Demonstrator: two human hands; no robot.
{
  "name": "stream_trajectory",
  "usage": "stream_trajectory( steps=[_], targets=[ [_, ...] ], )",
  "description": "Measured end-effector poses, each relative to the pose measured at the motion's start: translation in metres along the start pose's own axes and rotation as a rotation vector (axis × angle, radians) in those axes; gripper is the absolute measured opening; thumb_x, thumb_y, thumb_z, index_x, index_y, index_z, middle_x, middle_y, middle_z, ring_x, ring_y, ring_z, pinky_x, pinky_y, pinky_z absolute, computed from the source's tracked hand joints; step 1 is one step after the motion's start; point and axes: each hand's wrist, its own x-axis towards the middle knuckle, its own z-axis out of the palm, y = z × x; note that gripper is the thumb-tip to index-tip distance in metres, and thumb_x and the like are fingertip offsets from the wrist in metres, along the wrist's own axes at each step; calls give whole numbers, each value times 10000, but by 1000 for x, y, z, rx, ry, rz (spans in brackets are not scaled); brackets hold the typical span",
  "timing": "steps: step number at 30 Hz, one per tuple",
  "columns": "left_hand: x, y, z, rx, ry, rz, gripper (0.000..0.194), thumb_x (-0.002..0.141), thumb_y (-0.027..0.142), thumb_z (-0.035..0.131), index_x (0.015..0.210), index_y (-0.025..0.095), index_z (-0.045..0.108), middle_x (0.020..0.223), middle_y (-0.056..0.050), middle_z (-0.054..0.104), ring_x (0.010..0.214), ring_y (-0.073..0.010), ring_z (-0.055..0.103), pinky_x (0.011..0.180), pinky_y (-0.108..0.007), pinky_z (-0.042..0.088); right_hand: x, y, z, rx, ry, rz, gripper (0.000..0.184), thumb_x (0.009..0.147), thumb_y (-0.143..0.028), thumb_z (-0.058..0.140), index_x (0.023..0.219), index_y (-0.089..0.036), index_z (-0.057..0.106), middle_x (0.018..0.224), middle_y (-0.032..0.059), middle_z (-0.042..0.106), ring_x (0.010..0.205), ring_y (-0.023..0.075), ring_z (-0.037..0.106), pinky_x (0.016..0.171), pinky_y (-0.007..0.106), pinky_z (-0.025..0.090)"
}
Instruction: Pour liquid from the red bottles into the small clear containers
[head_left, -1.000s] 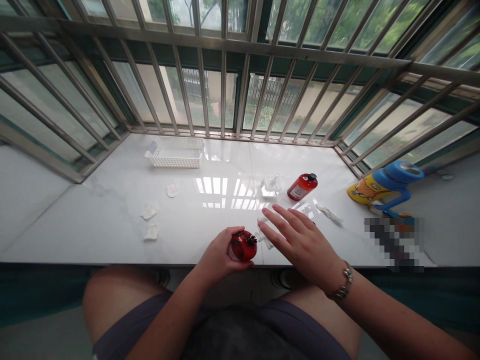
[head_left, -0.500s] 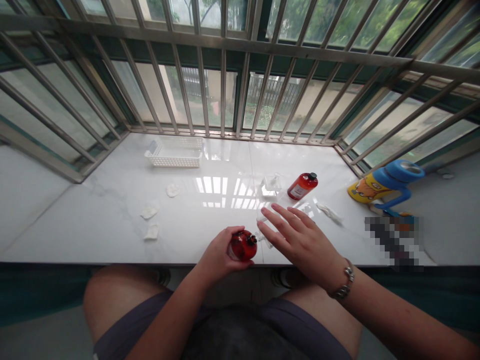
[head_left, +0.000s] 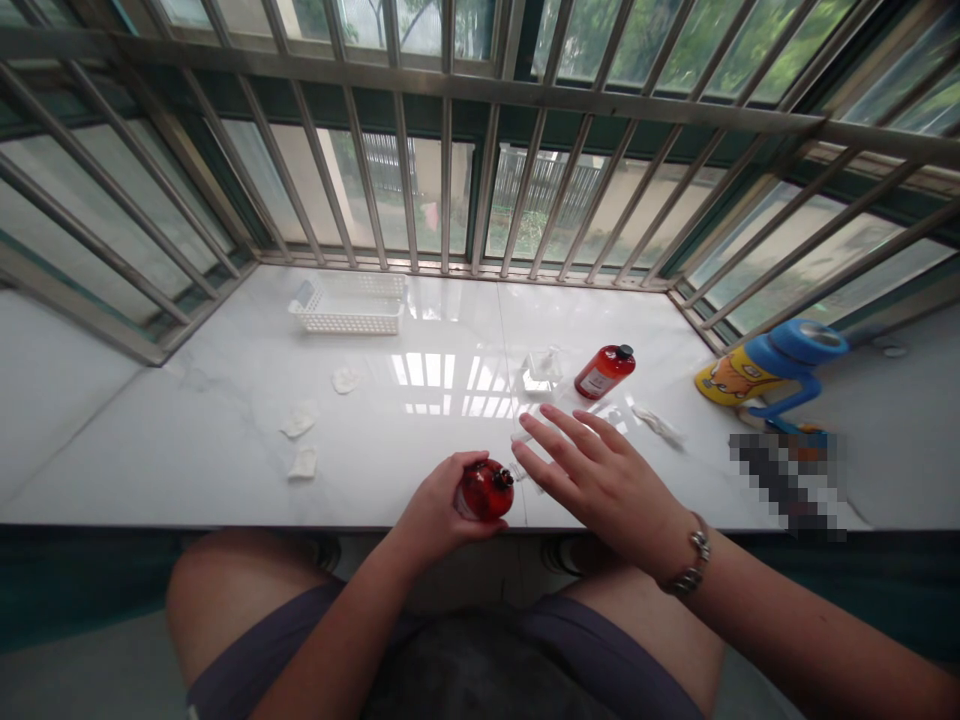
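Note:
My left hand (head_left: 429, 508) is wrapped round a red translucent bottle (head_left: 482, 493) near the front edge of the counter. The bottle's dark neck points toward my right hand (head_left: 596, 488). That hand hovers to the right of the bottle, palm down, fingers stretched and apart, holding nothing. Partly hidden under its fingers is a small clear piece (head_left: 519, 470), too indistinct to name. Beyond the fingertips are a small clear container (head_left: 541, 372) and a second red bottle (head_left: 600, 376) with a white label and a dark cap.
A white perforated basket (head_left: 349, 318) sits at the back left. Crumpled white pieces (head_left: 303, 463) lie on the left, a white strip (head_left: 658, 426) on the right. A blue and yellow drinking bottle (head_left: 750, 375) stands far right. Metal bars (head_left: 480, 95) enclose the white counter (head_left: 225, 430).
My right hand has shifted very slightly left. My left hand and the bottle in it have stayed in place.

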Motion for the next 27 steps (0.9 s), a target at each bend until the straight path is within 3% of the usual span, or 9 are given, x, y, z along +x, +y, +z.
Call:
stream_trajectory(
  steps=[27],
  targets=[
    [2, 2, 0, 17, -1, 13, 841, 666, 339, 1007, 1394, 287, 590, 1361, -68, 715, 1239, -304, 702, 1101, -465, 561, 3, 6, -1, 4, 2, -48, 390, 1029, -154, 649, 1412, -227, 633, 1559, 129, 623, 1451, 351, 567, 1147, 549, 479]
  ],
)
